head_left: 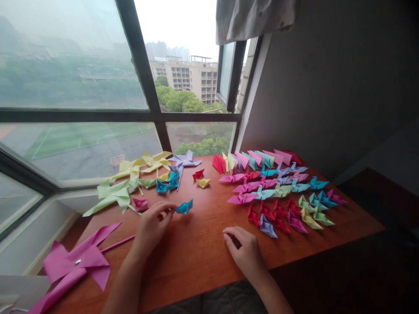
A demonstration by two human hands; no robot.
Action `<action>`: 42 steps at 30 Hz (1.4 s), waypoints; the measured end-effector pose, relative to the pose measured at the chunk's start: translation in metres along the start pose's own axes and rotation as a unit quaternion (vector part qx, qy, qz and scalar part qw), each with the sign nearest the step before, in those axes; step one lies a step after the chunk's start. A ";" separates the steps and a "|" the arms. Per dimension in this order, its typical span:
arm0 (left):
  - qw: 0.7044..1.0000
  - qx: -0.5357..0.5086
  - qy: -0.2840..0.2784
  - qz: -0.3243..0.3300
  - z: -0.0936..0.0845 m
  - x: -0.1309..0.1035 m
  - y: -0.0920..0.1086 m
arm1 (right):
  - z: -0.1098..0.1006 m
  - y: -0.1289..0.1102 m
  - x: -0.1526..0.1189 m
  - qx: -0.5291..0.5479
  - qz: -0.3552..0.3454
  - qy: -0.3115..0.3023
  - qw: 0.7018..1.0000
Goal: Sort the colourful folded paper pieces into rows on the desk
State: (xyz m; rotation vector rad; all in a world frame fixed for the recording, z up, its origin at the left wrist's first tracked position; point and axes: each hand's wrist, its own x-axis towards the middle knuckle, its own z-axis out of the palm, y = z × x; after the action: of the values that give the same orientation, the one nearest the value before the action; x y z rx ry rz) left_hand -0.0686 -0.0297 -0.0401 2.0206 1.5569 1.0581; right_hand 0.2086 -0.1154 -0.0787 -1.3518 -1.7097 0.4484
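Observation:
My left hand (154,226) pinches one end of a blue paper boat (185,207) between thumb and fingertips, over the middle of the table. Close by, a dark pink paper boat (140,204) lies left of that hand. My right hand (245,252) rests near the table's front edge, fingers curled toward the thumb, with nothing visible in them. Beyond it lie folded boats in rows, among them a lavender boat (267,226) and a magenta boat (296,221). A red boat (198,174) and a yellow boat (203,183) sit farther back.
On the brown table (196,261), a magenta pinwheel (78,261) lies at the left front. Green pinwheels (113,195), yellow and lavender ones lie along the window side. Several blue boats (161,187) cluster there. Rows of paper cranes (242,198) fill the right back.

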 end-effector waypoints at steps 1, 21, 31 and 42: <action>0.999 -0.012 -0.037 0.024 0.005 -0.001 0.005 | 0.000 0.000 0.000 0.000 0.003 0.001 1.000; 0.963 -0.057 -0.216 0.153 0.041 -0.018 0.041 | -0.002 -0.001 -0.002 0.020 0.005 -0.016 1.000; 0.964 -0.008 -0.198 0.175 0.042 -0.019 0.040 | -0.002 0.000 -0.002 0.033 -0.013 -0.016 0.999; 0.969 -0.003 -0.173 0.178 0.044 -0.019 0.034 | 0.000 0.003 -0.003 0.024 -0.005 0.008 1.000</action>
State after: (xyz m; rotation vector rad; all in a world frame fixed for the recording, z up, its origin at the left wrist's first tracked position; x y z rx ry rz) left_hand -0.0158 -0.0513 -0.0513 2.3824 1.0394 0.7637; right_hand 0.2110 -0.1170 -0.0821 -1.3081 -1.6818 0.4687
